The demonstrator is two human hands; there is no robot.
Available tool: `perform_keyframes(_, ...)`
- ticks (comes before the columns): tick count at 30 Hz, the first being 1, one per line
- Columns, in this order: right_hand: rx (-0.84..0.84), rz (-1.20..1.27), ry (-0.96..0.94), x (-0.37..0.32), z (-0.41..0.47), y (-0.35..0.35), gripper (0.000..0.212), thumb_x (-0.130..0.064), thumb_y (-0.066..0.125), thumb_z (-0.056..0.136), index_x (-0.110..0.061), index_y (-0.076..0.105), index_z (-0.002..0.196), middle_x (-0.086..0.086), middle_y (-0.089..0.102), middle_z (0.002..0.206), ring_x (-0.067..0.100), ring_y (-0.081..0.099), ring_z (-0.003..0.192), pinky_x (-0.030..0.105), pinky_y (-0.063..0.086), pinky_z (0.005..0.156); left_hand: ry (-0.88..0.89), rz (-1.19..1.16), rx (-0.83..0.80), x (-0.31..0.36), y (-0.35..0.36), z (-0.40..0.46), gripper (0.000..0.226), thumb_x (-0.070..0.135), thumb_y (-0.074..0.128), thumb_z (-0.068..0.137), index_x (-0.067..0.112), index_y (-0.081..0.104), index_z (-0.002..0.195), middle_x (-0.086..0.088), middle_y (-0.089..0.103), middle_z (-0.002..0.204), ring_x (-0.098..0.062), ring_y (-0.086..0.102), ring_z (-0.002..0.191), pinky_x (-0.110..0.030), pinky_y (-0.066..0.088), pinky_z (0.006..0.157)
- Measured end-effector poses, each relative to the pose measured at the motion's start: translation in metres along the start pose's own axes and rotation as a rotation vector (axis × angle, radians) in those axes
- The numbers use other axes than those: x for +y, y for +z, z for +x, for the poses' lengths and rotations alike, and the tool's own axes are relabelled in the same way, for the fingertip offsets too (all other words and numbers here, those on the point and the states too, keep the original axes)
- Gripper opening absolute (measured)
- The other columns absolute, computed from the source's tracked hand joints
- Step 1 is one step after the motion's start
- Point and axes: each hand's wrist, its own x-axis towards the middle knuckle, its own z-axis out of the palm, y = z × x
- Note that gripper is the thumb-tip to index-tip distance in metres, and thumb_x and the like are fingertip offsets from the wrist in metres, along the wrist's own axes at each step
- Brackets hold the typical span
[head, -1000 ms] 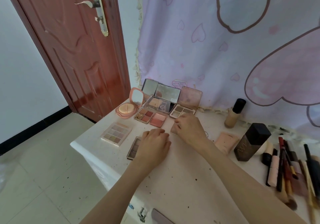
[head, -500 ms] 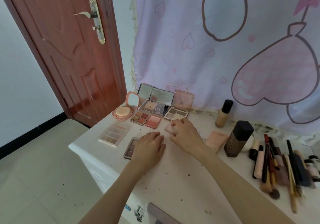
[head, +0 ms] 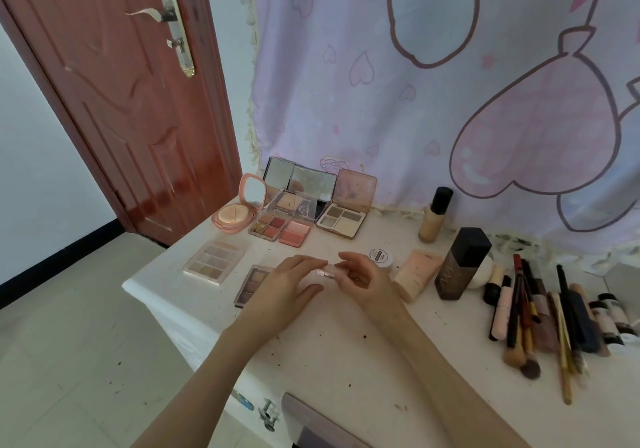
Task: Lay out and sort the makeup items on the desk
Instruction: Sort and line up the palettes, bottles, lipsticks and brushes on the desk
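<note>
My left hand [head: 284, 286] and my right hand [head: 363, 276] meet over the middle of the white desk [head: 346, 361], both gripping a small clear and pink case [head: 327, 271] just above the surface. A dark eyeshadow palette [head: 251, 283] lies partly under my left hand. A pale palette [head: 214, 262] lies to the left. At the back stand an open pink cushion compact [head: 233, 217], a red-toned palette [head: 268, 228], a pink blush [head: 294, 233], a mirrored palette [head: 301, 195] and a beige palette [head: 343, 222].
Right of my hands lie a small white jar [head: 381, 257], a peach tube [head: 415, 274], a foundation bottle [head: 433, 217] and a dark faceted bottle [head: 460, 264]. Several brushes and pencils [head: 540, 316] fill the right side. A pink curtain [head: 450, 101] hangs behind; a red door [head: 121, 101] stands left.
Both hands lifted off the desk and came together on the small case, which my right hand alone was gripping before. The white jar is now uncovered. The view shifted right.
</note>
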Motion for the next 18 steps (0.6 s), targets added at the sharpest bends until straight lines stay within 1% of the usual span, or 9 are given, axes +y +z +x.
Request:
perform_keyframes(1,-0.012,0.057,0.021,0.000,0.000,-0.001,0.029,-0.007,0.062,0.087,-0.017,0.054,0.113,-0.005,0.063,0.100,0.006,0.061,0.092,0.011,0.048,0.081,0.022,-0.008,0.030,0.000,0.000,0.000,0.034,0.015,0.065,0.085,0.012,0.061,0.119,-0.003,0.061,0.116,-0.014,0.056,0.107,-0.016,0.037,0.089)
perform_keyframes(3,-0.010,0.146,0.045,0.000,0.000,-0.005,0.028,-0.009,0.061,0.088,-0.017,0.054,0.114,0.000,0.067,0.101,0.013,0.064,0.095,0.020,0.051,0.087,0.052,-0.024,0.083,0.002,0.001,0.003,0.027,0.018,0.066,0.082,0.010,0.067,0.108,-0.003,0.065,0.105,-0.006,0.055,0.097,-0.008,0.037,0.085)
perform_keyframes(5,0.011,0.198,0.053,0.001,0.000,-0.007,0.029,-0.010,0.061,0.088,-0.015,0.054,0.116,0.003,0.069,0.103,0.013,0.066,0.092,0.023,0.052,0.088,0.055,-0.042,0.119,0.008,0.003,0.007,0.021,0.018,0.066,0.081,0.009,0.069,0.099,-0.002,0.067,0.096,-0.004,0.054,0.089,-0.001,0.036,0.079)
perform_keyframes(7,0.033,0.260,0.060,0.002,0.000,-0.008,0.030,-0.011,0.060,0.088,-0.011,0.055,0.118,0.005,0.070,0.103,0.013,0.067,0.090,0.022,0.053,0.084,0.040,-0.066,0.151,0.012,0.006,0.008,0.019,0.021,0.065,0.081,0.008,0.069,0.095,-0.001,0.067,0.091,-0.003,0.056,0.081,-0.003,0.040,0.075)
perform_keyframes(9,0.056,0.306,0.075,0.003,0.000,-0.009,0.029,-0.011,0.060,0.088,-0.008,0.056,0.117,0.005,0.069,0.103,0.013,0.068,0.090,0.020,0.053,0.082,0.037,-0.083,0.192,0.017,0.009,0.007,0.026,0.029,0.059,0.083,0.008,0.069,0.094,-0.001,0.066,0.090,-0.004,0.055,0.081,-0.009,0.044,0.074)
perform_keyframes(11,0.055,0.318,0.083,0.002,0.000,-0.010,0.027,-0.012,0.059,0.089,-0.008,0.058,0.115,0.004,0.069,0.103,0.012,0.067,0.089,0.018,0.052,0.080,0.042,-0.074,0.234,0.019,0.013,0.005,0.029,0.030,0.054,0.084,0.007,0.068,0.093,-0.001,0.065,0.089,-0.004,0.054,0.081,-0.011,0.045,0.073)
perform_keyframes(14,0.052,0.335,0.094,0.003,0.000,-0.009,0.025,-0.012,0.060,0.089,-0.006,0.059,0.112,0.006,0.069,0.103,0.011,0.069,0.087,0.017,0.052,0.078,0.011,-0.082,0.253,0.021,0.016,0.002,0.027,0.032,0.055,0.083,0.009,0.066,0.091,0.002,0.064,0.088,-0.006,0.055,0.080,-0.019,0.048,0.070)
perform_keyframes(16,0.056,0.329,0.099,0.004,0.001,-0.008,0.020,-0.012,0.060,0.088,-0.009,0.060,0.108,0.006,0.069,0.103,0.014,0.068,0.091,0.016,0.052,0.077,-0.040,-0.151,0.242,0.023,0.015,0.002,0.027,0.036,0.062,0.082,0.011,0.066,0.091,0.005,0.063,0.089,-0.006,0.057,0.081,-0.017,0.049,0.072)
perform_keyframes(18,0.047,0.304,0.096,0.005,0.001,-0.009,0.019,-0.011,0.061,0.088,-0.014,0.061,0.106,0.004,0.068,0.104,0.017,0.066,0.098,0.018,0.052,0.081,-0.153,-0.257,0.232,0.028,0.011,0.005,0.022,0.033,0.068,0.082,0.013,0.067,0.091,0.009,0.063,0.089,-0.005,0.060,0.082,-0.011,0.048,0.073)
